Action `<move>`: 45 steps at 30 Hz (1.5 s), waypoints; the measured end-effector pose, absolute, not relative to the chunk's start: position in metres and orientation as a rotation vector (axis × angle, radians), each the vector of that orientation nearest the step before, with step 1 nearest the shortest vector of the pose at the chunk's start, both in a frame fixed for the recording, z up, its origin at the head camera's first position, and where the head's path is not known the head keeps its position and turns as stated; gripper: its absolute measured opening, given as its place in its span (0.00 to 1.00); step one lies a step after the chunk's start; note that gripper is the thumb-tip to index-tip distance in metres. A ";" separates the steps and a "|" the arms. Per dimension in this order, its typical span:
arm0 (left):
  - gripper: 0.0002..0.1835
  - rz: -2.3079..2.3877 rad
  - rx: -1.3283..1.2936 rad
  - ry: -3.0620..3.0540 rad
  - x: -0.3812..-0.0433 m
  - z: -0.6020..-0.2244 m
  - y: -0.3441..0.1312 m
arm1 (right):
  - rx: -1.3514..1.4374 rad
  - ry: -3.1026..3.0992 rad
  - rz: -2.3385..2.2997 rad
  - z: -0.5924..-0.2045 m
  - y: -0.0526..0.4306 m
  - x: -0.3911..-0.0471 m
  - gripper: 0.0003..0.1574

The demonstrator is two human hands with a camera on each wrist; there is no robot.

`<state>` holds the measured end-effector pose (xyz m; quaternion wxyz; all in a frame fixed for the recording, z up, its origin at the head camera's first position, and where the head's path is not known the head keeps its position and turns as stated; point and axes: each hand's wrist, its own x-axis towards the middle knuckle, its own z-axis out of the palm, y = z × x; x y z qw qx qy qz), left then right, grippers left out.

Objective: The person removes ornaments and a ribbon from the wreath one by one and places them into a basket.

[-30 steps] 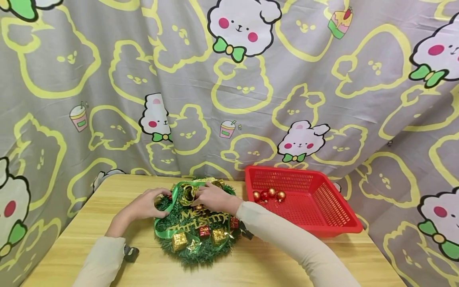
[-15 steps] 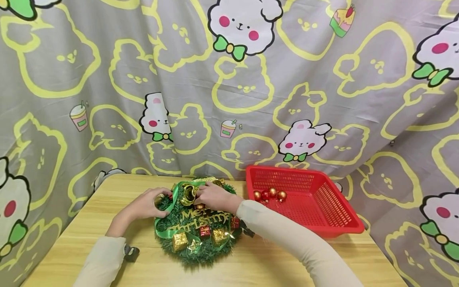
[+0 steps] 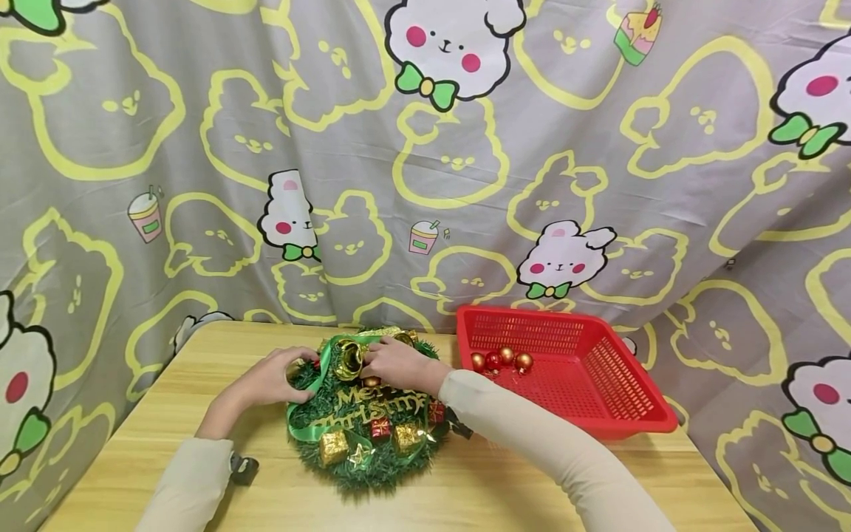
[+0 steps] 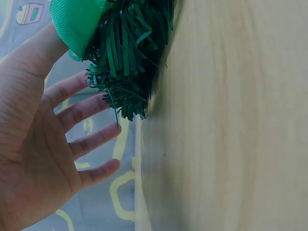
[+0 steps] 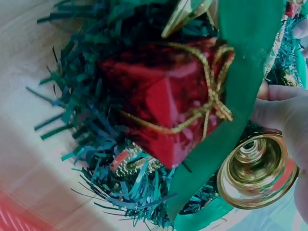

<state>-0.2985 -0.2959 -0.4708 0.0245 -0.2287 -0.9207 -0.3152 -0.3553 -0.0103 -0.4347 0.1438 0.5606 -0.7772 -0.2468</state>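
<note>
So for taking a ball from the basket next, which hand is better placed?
Probably the right hand: the basket and its balls sit on that side. The left hand is across the wreath, at its left edge.

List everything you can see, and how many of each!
Table: 1, pale wood, in front
Curtain: at least 1, grey with yellow outlines, behind
Wreath: 1, green, on the table
Ribbon: count unclear, green, on the wreath
Lettering: 1, gold, mid-wreath
Bell: at least 1, gold, wreath's upper part
Gift boxes: at least 4, red and gold, on the wreath
Star: at least 1, gold, wreath's lower part
Basket: 1, red, beside the wreath
Balls: 4, three gold, one red, in the basket
Sleeves: 2, cream, on the arms
Left hand: 1, bare, wreath's edge
Right hand: 1, bare, beside the bell
</note>
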 end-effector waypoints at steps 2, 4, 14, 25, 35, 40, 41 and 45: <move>0.36 -0.973 -0.707 -2.849 -0.299 -0.471 -0.296 | 1.613 -2.231 -0.737 -0.435 -0.010 -0.355 0.19; 0.36 -0.975 -0.702 -2.852 -0.298 -0.471 -0.296 | 1.610 -2.224 -0.762 -0.435 -0.010 -0.354 0.20; 0.35 -0.988 -0.716 -2.835 -0.296 -0.468 -0.295 | 1.626 -2.196 -0.752 -0.431 -0.010 -0.352 0.19; 0.36 -0.983 -0.704 -2.853 -0.298 -0.473 -0.297 | 1.680 -2.212 -0.619 -0.430 -0.008 -0.355 0.10; 0.36 -0.971 -0.687 -2.857 -0.298 -0.470 -0.296 | 1.739 -2.200 -0.677 -0.426 -0.009 -0.355 0.20; 0.36 -0.959 -0.668 -2.866 -0.297 -0.470 -0.296 | 1.721 -2.180 -0.782 -0.428 -0.012 -0.355 0.23; 0.36 -0.956 -0.661 -2.868 -0.297 -0.470 -0.296 | 1.718 -2.180 -0.791 -0.429 -0.012 -0.355 0.23; 0.36 -0.945 -0.664 -2.868 -0.297 -0.470 -0.296 | 1.713 -2.189 -0.803 -0.431 -0.010 -0.356 0.24</move>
